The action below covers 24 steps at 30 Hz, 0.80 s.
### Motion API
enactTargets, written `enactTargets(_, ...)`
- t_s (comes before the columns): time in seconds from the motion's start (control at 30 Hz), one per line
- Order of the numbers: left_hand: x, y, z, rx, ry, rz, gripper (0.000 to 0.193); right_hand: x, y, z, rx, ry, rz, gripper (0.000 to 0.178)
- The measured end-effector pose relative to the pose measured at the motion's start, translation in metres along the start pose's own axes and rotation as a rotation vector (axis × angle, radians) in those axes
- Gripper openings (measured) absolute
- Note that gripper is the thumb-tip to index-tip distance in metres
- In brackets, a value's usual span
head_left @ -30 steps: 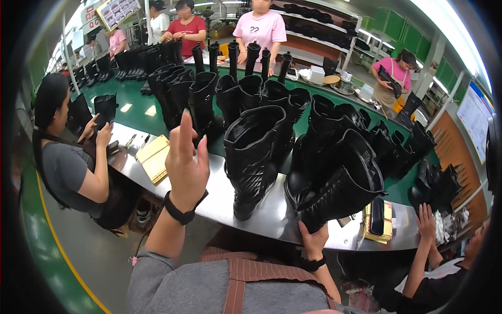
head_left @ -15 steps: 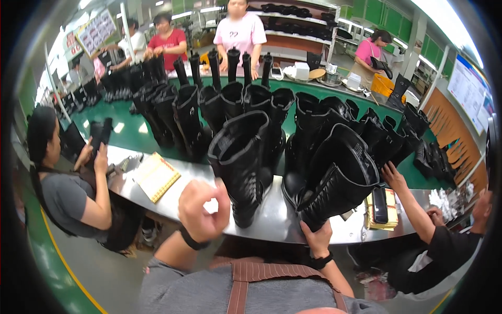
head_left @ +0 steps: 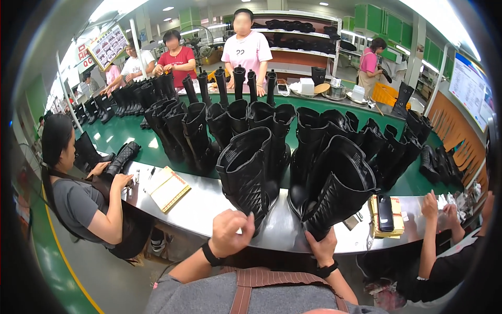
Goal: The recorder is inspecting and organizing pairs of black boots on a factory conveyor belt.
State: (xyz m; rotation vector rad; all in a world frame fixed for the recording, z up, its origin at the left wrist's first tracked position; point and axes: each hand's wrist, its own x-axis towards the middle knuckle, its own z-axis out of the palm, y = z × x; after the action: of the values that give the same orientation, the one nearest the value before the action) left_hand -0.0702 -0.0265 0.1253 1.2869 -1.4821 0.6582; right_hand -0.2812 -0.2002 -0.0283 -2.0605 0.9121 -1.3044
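Note:
In my right hand is a tall black lace-up boot, gripped low on its foot and leaning to the right with the open top up. My left hand is curled, thumb and forefinger bent into a loop, beside the lower part of another tall black boot. Whether anything small is pinched in the left fingers, I cannot make out. That second boot stands on the steel table edge, its quilted shaft toward me.
Many black boots crowd the green bench. Yellow paper stacks lie on the left and right, the right one under a black phone. Co-workers sit on both sides; others stand across the bench.
My left hand has moved right and down, close to the standing boot. My right hand keeps its hold. The co-worker at right drew a hand back from the boots; the left one lowered a boot.

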Motion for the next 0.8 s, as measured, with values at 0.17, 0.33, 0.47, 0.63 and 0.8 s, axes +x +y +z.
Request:
enactTargets(0.17, 0.053, -0.002, -0.018, -0.004, 0.224, -0.041, 0.064, 0.001, -0.003, 0.0, 0.015, -0.006, 0.009, 0.057)
enactTargets(0.33, 0.065, 0.01, -0.023, 0.025, 0.176, 0.011, 0.058, -0.001, 0.001, 0.0, -0.037, -0.009, 0.046, 0.055)
enactTargets(0.47, 0.025, 0.003, -0.009, 0.028, -0.112, 0.227, 0.045, 0.001, 0.004, 0.0, -0.019, 0.009, 0.019, 0.056)
enactTargets(0.63, -0.061, -0.014, 0.025, 0.13, 0.108, -0.159, 0.043, 0.002, 0.001, -0.004, -0.048, -0.007, 0.034, 0.067)
enactTargets(0.8, -0.118, -0.037, 0.053, -0.29, -0.007, -0.778, 0.092, 0.014, 0.004, -0.014, 0.361, -0.263, 0.321, 0.09)
